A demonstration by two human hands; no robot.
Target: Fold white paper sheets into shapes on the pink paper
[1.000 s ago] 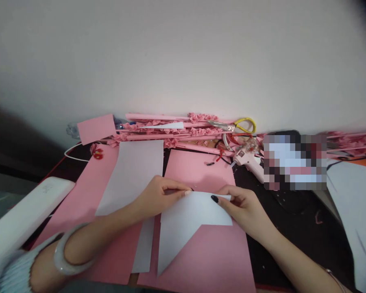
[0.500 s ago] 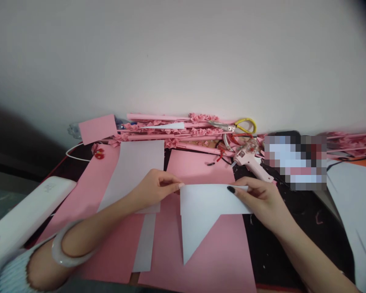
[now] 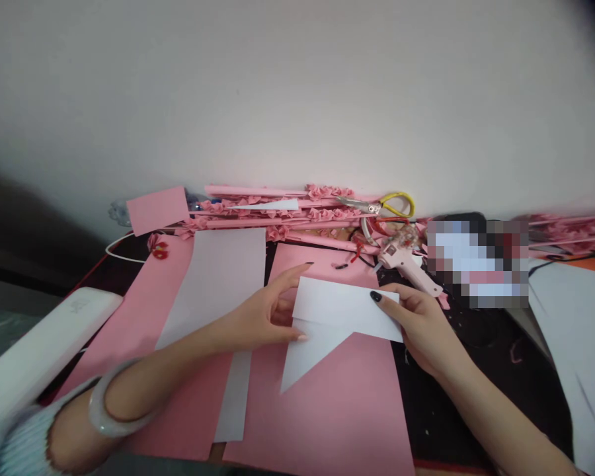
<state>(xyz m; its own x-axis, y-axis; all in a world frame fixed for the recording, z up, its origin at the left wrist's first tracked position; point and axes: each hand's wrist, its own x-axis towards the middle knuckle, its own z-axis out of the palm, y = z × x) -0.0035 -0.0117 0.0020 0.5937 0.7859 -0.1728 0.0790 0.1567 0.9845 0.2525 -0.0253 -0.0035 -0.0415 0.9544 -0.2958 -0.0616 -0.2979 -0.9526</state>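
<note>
So the folded white paper (image 3: 347, 309) is over the right-hand pink sheet (image 3: 347, 403), right hand (image 3: 421, 324) pinching its right end, left hand (image 3: 258, 320) spread by its left edge. Dark tabletop (image 3: 434, 426) shows right of the pink; faint mark on the white device (image 3: 54, 347), unreadable.

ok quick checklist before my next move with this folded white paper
1. Right hand pinching the folded white paper: ok, at its right end.
2. Left hand pinching it too: not ok, thumb and index finger are spread apart.
3. Glue gun apart from the paper: ok.
4. Scissors apart from the paper: ok, at the back.
5. Crease pressed sharp: cannot tell.
</note>
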